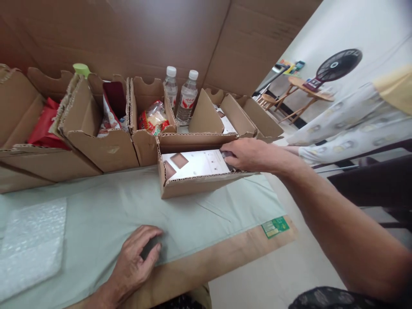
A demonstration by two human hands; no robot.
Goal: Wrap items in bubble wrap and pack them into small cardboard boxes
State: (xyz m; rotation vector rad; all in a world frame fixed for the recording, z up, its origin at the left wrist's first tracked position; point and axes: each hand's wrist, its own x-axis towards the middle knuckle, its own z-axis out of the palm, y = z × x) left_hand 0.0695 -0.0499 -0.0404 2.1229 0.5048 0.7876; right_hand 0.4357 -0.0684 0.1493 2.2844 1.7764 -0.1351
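Note:
My right hand (247, 153) reaches into the right end of a long, low cardboard box (193, 185) at the table's middle. Its fingers are bent together beside a flat white printed carton (202, 164) with brown squares that lies in the box. Something greyish shows at the fingertips, too hidden to name. My left hand (137, 257) rests near the table's front edge, holding nothing, with thumb and fingers apart. To its left, a sheet of bubble wrap (34, 244) lies on the pale green cloth (106, 201).
Behind stands a row of cardboard bins (99, 150). They contain a red packet (48, 124), a snack bag (153, 118) and other packs. Two water bottles (186, 98) stand among them, before a tall cardboard panel (144, 38). A person's patterned clothing (350, 116) and a fan (337, 66) are at right.

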